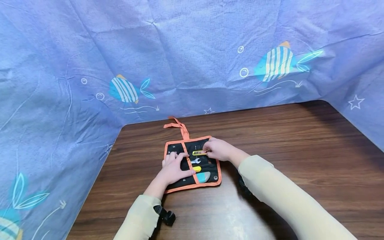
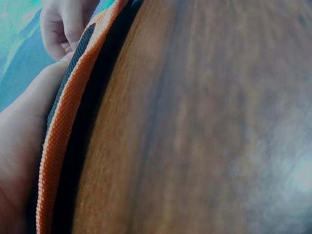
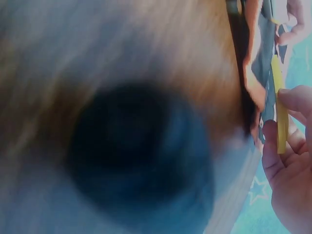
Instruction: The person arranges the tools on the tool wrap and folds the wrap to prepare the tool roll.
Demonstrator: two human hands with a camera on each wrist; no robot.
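Observation:
A black tool pouch with orange trim (image 1: 219, 173) lies unfolded on the table. My left hand (image 1: 174, 169) rests on its left half, fingers spread, thumb and fingertips at the orange middle band. In the right wrist view my right hand (image 3: 292, 161) pinches a flat yellow item (image 3: 281, 112) between thumb and fingers; in the head view this yellow-edged item (image 1: 196, 153) lies level over the pouch's upper right. A wrench (image 1: 196, 161), a yellow-handled item (image 1: 197, 169) and a teal and grey piece (image 1: 204, 177) stick out of the pocket band, their lower parts hidden.
Orange tie straps (image 1: 183, 130) trail from the pouch's top edge toward the back of the brown wooden table (image 1: 270, 133). A blue cloth with fish prints (image 1: 195, 66) hangs behind and beside the table. Bare wood lies on both sides of the pouch.

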